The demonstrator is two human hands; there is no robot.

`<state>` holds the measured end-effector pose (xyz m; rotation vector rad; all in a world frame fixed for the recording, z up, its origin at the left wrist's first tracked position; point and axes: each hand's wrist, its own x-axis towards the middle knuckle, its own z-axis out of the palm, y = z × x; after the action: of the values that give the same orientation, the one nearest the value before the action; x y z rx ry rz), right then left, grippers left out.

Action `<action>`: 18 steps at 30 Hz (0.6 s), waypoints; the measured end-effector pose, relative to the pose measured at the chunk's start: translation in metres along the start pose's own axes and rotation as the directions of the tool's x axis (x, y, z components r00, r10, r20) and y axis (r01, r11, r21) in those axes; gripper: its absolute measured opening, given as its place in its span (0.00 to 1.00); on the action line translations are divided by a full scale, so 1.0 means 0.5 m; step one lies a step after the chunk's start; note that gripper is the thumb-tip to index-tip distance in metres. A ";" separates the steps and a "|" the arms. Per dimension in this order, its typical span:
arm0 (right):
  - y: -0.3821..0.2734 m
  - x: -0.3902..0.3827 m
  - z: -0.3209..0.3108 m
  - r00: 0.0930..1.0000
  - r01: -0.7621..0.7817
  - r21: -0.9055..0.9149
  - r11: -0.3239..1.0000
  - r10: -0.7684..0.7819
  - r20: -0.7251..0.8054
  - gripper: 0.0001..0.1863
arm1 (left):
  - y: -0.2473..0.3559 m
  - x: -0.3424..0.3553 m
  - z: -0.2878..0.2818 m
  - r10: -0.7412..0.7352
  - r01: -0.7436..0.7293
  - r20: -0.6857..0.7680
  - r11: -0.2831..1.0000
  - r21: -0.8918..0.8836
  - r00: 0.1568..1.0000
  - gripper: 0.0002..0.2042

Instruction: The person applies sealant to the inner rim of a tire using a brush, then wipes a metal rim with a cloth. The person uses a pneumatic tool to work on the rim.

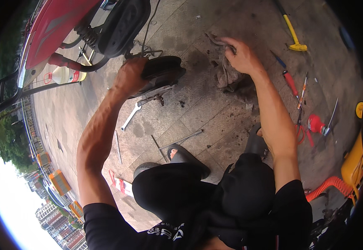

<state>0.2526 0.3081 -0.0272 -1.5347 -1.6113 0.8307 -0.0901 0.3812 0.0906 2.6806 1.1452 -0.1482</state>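
Note:
My left hand (129, 76) grips the rim of a small black wheel (162, 70) lying on the paved ground beside a red scooter (60, 23). My right hand (240, 53) rests on a dirty grey rag (227, 75) spread on the paving to the right of the wheel, with fingers curled into the cloth. A metal bracket (152, 98) sticks out from under the wheel. I am crouching, and my sandalled feet show below my arms.
A silver spanner (130, 118) and thin metal rods (181, 139) lie near my feet. Screwdrivers (290, 83), a yellow-handled hammer (293, 35), a red oil can (316, 124), a coiled orange hose (330, 185) and a yellow machine (353, 162) lie to the right. A plastic bottle (67, 76) lies under the scooter.

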 end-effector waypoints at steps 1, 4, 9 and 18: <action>-0.013 0.017 -0.008 0.998 0.056 -0.026 0.998 -0.057 -0.035 0.20 | -0.002 -0.003 -0.002 -0.034 0.033 0.008 0.999 0.013 0.999 0.26; -0.064 0.054 -0.027 0.969 0.224 -0.071 0.972 -0.230 -0.089 0.19 | -0.005 -0.002 -0.006 -0.019 0.016 -0.082 0.999 -0.040 0.996 0.26; -0.133 0.085 -0.033 0.940 0.341 -0.125 0.932 -0.338 0.041 0.20 | -0.004 0.026 -0.006 -0.003 -0.021 -0.165 0.989 -0.145 0.986 0.28; -0.202 0.104 -0.092 0.949 0.313 -0.189 0.931 -0.301 0.093 0.19 | 0.049 0.112 0.014 -0.074 0.027 -0.202 0.973 -0.230 0.977 0.28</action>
<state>0.2403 0.3510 0.0867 -1.3494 -1.9700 0.5609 -0.0338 0.4024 0.0778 2.5102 1.2091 0.2491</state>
